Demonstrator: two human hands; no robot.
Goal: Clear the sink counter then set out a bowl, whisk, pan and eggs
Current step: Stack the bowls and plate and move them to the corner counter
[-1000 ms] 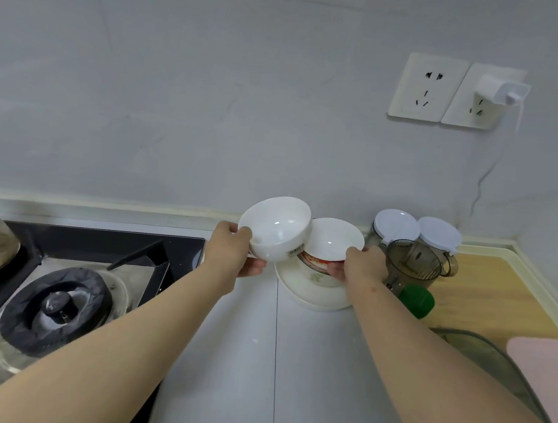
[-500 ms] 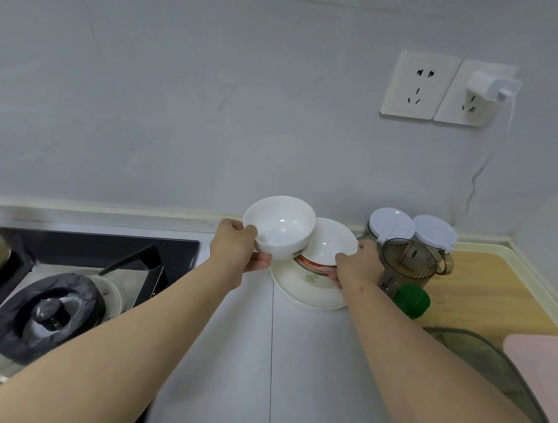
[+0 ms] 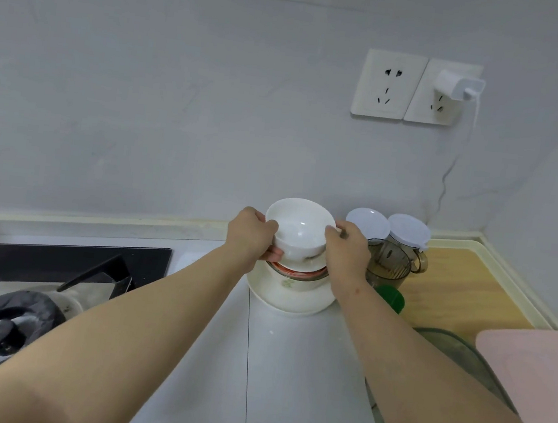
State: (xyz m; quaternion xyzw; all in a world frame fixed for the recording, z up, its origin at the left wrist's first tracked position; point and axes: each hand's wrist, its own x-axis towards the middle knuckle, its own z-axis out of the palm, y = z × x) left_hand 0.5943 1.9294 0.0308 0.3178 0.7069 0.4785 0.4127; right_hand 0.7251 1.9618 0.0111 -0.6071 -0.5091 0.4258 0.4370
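Gripping the round white ceramic bowl (image 3: 300,229) at opposite sides, left hand (image 3: 250,237) and right hand (image 3: 347,251) both curled round its wall, directly over the red-banded bowl (image 3: 299,271) on the white plate (image 3: 292,300) at the back of the pale grey desk (image 3: 288,367). Probably nesting it: lower level, centre over the rim, release only once seated.

Left hand (image 3: 251,235) and right hand (image 3: 347,250) are shown bare, arms too; a tiny mark (image 3: 355,290) is spotted near the right wrist.

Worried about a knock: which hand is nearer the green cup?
Right. The right hand grips the white bowl near the green cup; the left hand grips its opposite side.
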